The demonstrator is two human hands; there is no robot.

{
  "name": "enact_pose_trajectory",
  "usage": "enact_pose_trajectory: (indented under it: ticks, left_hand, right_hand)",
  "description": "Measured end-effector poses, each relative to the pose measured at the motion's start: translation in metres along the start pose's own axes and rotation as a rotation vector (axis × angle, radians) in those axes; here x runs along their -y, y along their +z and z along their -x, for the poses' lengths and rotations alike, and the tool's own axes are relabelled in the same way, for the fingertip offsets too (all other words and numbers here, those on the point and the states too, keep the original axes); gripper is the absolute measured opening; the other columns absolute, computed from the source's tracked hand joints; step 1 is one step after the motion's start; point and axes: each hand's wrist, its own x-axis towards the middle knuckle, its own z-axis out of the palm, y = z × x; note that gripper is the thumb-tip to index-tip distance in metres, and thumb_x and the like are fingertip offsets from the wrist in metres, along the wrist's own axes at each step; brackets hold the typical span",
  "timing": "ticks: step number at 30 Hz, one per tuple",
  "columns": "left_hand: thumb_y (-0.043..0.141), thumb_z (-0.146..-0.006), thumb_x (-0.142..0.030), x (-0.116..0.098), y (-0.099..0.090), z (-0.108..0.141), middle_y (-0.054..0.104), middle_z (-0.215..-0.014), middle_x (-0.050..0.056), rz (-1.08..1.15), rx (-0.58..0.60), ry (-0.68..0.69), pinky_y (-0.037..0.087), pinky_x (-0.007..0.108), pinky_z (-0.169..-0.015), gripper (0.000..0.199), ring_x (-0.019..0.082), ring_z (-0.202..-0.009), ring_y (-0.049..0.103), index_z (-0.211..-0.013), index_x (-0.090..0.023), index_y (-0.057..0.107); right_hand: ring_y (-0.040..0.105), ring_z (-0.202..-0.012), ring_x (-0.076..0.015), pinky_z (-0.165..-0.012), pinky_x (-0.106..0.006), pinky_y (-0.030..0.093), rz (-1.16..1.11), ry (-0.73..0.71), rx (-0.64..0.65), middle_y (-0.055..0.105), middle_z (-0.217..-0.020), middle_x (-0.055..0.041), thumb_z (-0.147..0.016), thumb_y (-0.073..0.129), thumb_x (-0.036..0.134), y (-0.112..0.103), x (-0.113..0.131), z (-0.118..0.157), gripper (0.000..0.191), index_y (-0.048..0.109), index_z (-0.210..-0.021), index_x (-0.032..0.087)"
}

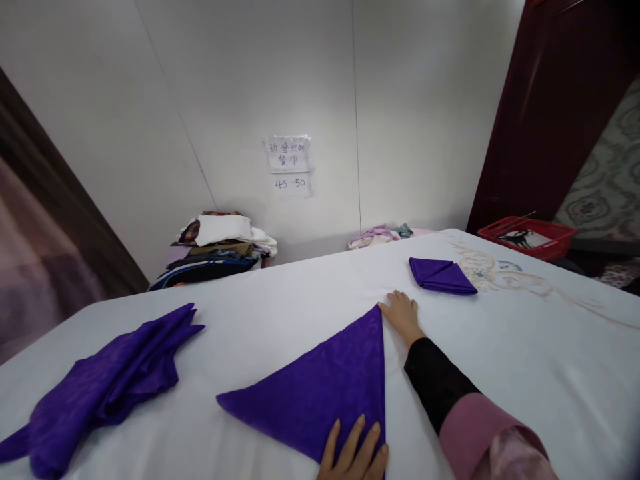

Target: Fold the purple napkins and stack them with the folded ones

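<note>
1. Two bare hands are working at one purple triangular cloth (310,393), which is lying flat on the white-covered bench (500,387) in the lower middle of the frame.
2. The left hand (354,457) is entering from the bottom edge and resting on the cloth's lower right part, its fingers slightly spread and gripping nothing; its lower part is falling outside the frame.
3. The right hand (403,317) is lying at the cloth's upper corner, right of the frame's centre, its fingers partly extended and its thumb side touching the tip; whether it is pinching that corner, I cannot tell.
4. The triangle's long right edge is running between the two hands, while its other corner is pointing left, well apart from both.
5. A black inner sleeve (440,377) and a pink cuff (480,427) are covering the right forearm at the lower right.
6. A folded purple cloth (443,275) is lying just beyond the right hand, in the right half of the frame.
7. A crumpled purple cloth (110,380) is spreading across the lower left.
8. A red basket (563,243) is sitting at the right, and a clothes pile (215,250) is rising behind the bench, left of centre.
</note>
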Motion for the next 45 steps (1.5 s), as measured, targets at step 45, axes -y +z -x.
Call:
enact_pose_trajectory:
  ticks: [45]
  left_hand:
    - [0.035, -0.08, -0.066, 0.007, -0.059, -0.026, 0.025, -0.147, 0.004, 0.767, 0.582, -0.275, 0.01, 0.059, -0.107, 0.071, 0.027, -0.135, 0.015, -0.139, -0.028, 0.024]
  right_hand:
    - [0.006, -0.137, -0.0232, -0.107, -0.045, 0.002, 0.096, -0.456, 0.448, 0.013, -0.149, -0.0106, -0.086, 0.02, 0.062, -0.035, 0.029, 0.093, 0.074, 0.021, -0.142, 0.015]
